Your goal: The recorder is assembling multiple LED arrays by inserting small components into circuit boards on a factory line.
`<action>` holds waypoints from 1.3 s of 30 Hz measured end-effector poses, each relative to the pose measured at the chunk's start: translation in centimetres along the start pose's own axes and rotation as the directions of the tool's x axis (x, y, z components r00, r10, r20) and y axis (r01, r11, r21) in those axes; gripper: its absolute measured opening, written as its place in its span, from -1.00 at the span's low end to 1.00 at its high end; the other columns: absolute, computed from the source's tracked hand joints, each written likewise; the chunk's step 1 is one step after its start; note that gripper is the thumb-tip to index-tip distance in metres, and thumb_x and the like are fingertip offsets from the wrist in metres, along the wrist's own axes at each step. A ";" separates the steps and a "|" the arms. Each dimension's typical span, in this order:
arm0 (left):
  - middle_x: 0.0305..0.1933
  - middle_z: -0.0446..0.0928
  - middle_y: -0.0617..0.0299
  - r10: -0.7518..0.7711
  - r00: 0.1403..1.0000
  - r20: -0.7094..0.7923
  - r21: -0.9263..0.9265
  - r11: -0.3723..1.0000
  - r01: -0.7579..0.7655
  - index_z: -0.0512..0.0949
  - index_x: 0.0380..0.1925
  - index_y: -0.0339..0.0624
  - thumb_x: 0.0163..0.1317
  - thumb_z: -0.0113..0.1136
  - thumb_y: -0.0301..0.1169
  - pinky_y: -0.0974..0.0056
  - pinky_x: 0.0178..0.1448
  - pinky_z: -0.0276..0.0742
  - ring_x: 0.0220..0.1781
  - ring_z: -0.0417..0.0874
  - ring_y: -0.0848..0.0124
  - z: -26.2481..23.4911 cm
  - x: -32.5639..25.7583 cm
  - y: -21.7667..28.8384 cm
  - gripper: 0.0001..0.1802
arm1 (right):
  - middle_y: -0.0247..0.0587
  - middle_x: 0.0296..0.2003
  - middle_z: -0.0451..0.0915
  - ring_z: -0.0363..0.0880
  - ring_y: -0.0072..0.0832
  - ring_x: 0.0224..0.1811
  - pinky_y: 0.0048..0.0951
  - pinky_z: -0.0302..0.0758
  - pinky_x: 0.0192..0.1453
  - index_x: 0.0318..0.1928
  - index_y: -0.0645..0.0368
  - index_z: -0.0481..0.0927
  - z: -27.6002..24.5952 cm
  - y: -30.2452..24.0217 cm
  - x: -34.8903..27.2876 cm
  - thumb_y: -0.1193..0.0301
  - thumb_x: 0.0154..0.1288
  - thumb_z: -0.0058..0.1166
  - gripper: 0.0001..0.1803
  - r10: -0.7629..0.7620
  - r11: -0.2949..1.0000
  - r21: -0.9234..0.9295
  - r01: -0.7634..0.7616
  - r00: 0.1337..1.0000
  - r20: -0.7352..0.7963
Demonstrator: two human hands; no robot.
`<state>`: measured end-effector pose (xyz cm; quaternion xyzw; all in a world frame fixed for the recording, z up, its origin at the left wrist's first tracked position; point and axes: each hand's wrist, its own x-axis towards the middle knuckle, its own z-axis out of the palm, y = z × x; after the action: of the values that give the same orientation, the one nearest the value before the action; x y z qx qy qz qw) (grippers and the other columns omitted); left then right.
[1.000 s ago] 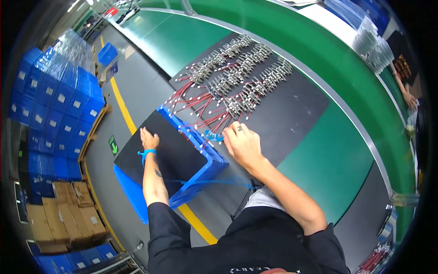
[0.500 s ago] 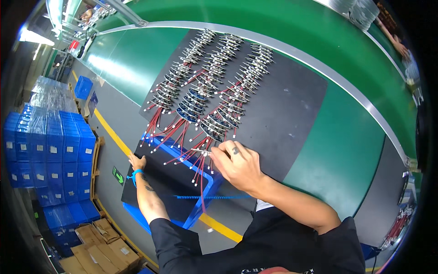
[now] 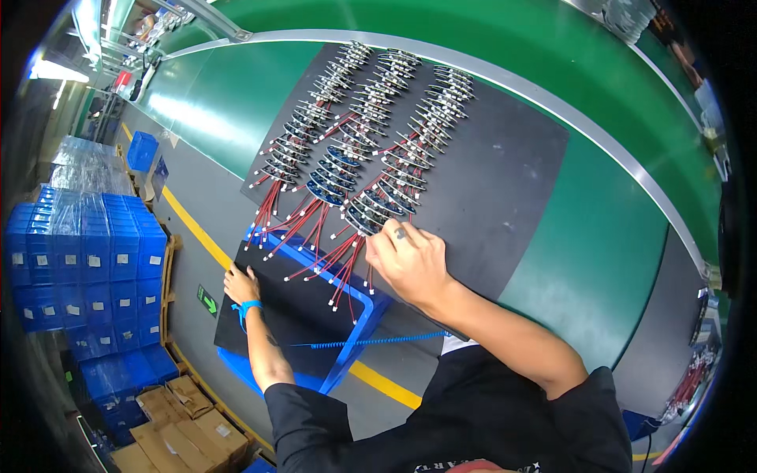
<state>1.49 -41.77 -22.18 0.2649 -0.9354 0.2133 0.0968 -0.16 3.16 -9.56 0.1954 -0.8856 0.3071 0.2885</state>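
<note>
Three rows of small curved circuit boards with red wires point(image 3: 341, 169) lie on a dark mat point(image 3: 505, 181). At the near end of the right-hand row, my right hand point(image 3: 412, 264) is closed, its fingertips pinching the end of a curved circuit board point(image 3: 360, 224). Part of that board is hidden by the fingers. Red wires with white plugs point(image 3: 341, 264) hang from the boards over the table's edge. My left hand point(image 3: 242, 288) rests open on a black sheet point(image 3: 272, 303) lying over a blue bin point(image 3: 356, 335). A blue strap with a coiled cord point(image 3: 371, 341) circles my left wrist.
Wrapped stacks of blue crates point(image 3: 87, 252) and cardboard boxes point(image 3: 185, 422) stand on the floor at left. A metal rail point(image 3: 583, 118) separates the green tabletop point(image 3: 583, 229) from a green surface beyond. Another person's arm point(image 3: 684, 63) shows at the far right.
My right hand has moved slightly up and away from me, bringing the curved board from over the hanging wires to the near end of the row. My left hand has slid a little nearer.
</note>
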 end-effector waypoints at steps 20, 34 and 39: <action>-0.72 0.19 0.27 0.607 0.473 -0.639 0.066 0.656 -0.752 0.47 -0.63 -0.19 -0.03 0.40 -0.03 0.26 -0.65 0.06 -0.70 0.29 0.34 -38.9 -12.4 -2.8 -0.54 | 0.10 0.11 0.36 0.38 -0.06 0.15 -0.22 0.34 0.23 0.24 0.43 0.23 -10.6 -10.8 -0.1 0.30 0.09 0.25 -0.22 -0.336 0.629 0.767 0.126 0.934 0.122; -0.22 0.48 0.23 -0.170 -0.258 -0.951 0.250 0.065 -0.966 0.47 -0.18 0.01 0.30 -0.01 -0.27 0.01 -0.13 0.55 -0.07 0.57 0.09 -50.6 -18.4 15.0 -0.84 | -0.10 -0.27 0.55 0.58 -0.43 -0.50 -0.54 0.48 -0.72 0.11 0.35 0.31 -38.2 3.8 -16.1 0.40 0.29 0.09 -0.54 0.782 0.592 0.615 -0.521 0.554 -0.284; -0.05 0.56 -0.06 0.277 0.680 -0.679 -0.732 -0.181 -0.657 0.52 -0.16 -0.35 0.10 0.14 -0.57 0.12 0.14 0.44 -0.01 0.58 0.04 -41.7 -20.2 20.3 -0.74 | -0.05 -0.03 0.50 0.52 -0.41 -0.09 -0.42 0.50 -0.09 0.18 0.39 0.31 -44.9 2.8 -27.0 0.30 0.41 -0.03 -0.52 0.795 0.588 0.597 -0.546 0.258 -0.549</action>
<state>10.43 1.80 1.98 -0.2798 -0.8122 -0.4212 0.2909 36.40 39.27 1.15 -0.3193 -0.6057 0.5758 0.4467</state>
